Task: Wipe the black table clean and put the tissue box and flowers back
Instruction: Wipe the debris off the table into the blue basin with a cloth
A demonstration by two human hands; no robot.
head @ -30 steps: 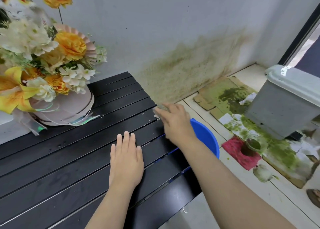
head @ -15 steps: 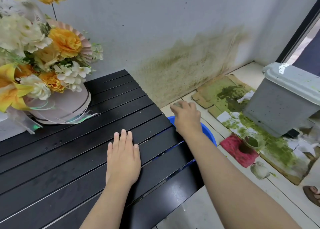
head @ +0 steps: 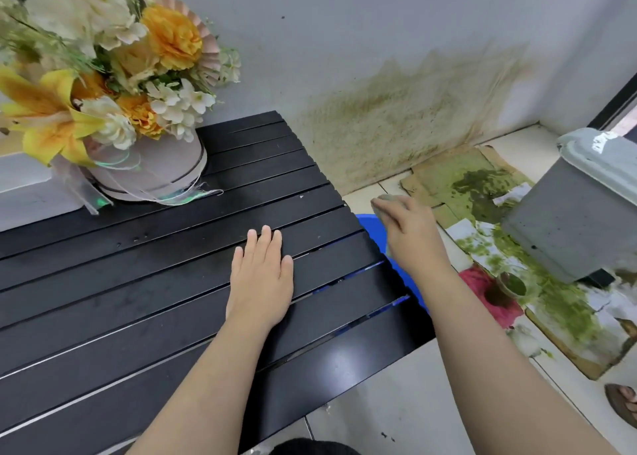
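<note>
Since half a second before, the right hand had travelled a little farther past the table's end, out over the blue basin, while the left hand had stayed where it was. That left hand lay palm down on the black table, its fingers straight and pressed together, gripping nothing. The right hand was curled around a small greyish wad, probably a damp tissue or cloth, though only its tip showed beyond the knuckles; the fingers were closed on it. The basin sat on the floor, mostly hidden beneath the slatted tabletop and the right forearm, with blue showing through the gaps between slats.

At the table's far left corner stood the flowers, an orange, yellow and cream arrangement in a pale pink round box, upright and touching the tabletop, well apart from both hands. A few pale specks and droplets dotted the slats near it. To the right, on the floor, a grey lidded bin rested beside green-stained cardboard. The wall behind carried a greenish stain.
</note>
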